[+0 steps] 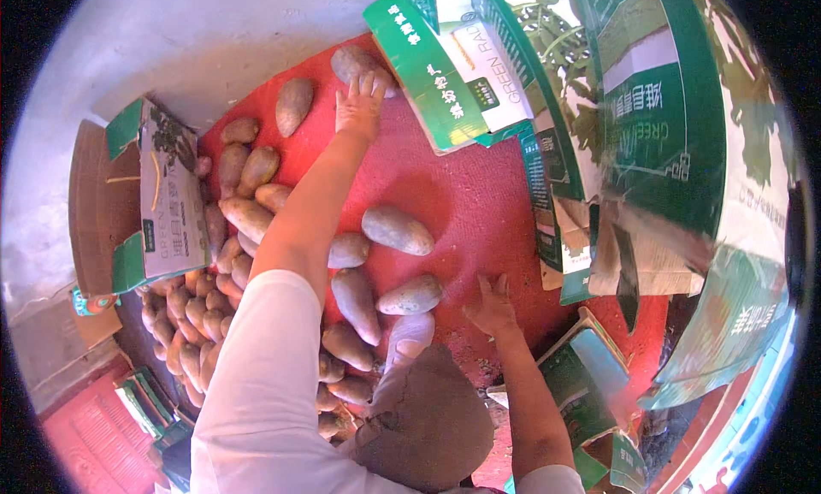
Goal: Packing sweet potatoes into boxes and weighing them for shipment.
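My left arm reaches far across the red floor covering (428,169). Its hand (357,111) lies with spread fingers against a large brown potato-like tuber (349,61) near the far wall; no closed grip shows. Lower down on the right, my right hand (492,307) hovers over or rests on the red covering, fingers apart and holding nothing. The nearest tuber to it is a long grey-brown one (411,295) just to its left. Another big tuber (397,230) lies farther up. Several more spread leftward under my left arm, such as this upright one (295,106).
An opened cardboard box (175,186) stands at the left beside a heap of smaller tubers (192,331). Green and white cartons (466,75) line the far right, with a larger carton (667,109) beyond. Flattened green cardboard (586,374) lies right of my right forearm. My bent leg (428,417) is below.
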